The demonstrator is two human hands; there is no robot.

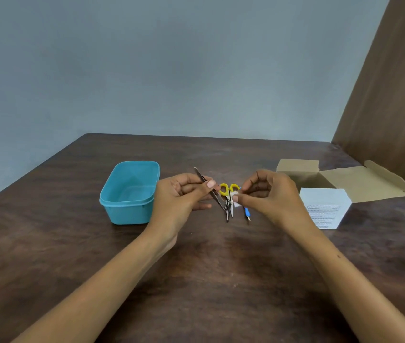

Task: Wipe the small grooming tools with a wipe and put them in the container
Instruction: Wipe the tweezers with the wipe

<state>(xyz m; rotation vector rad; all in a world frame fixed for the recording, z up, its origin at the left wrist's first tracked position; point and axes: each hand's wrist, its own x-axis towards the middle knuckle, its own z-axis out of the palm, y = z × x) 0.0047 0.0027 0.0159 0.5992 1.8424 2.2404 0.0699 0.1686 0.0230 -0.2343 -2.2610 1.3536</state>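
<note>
— What do the hands hold above the table (196,280)?
— Left hand (184,196) pinches metal tweezers (210,188); right hand (268,194) pinches a small white wipe (235,198).
— And nearby?
— Yellow-handled scissors (228,194) lie between both grips; the blue container (129,191) sits left of the tweezers grip.

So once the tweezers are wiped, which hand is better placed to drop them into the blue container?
Left. The left hand already pinches the tweezers and sits right beside the container. The right hand holds the wipe, farther away.
</note>
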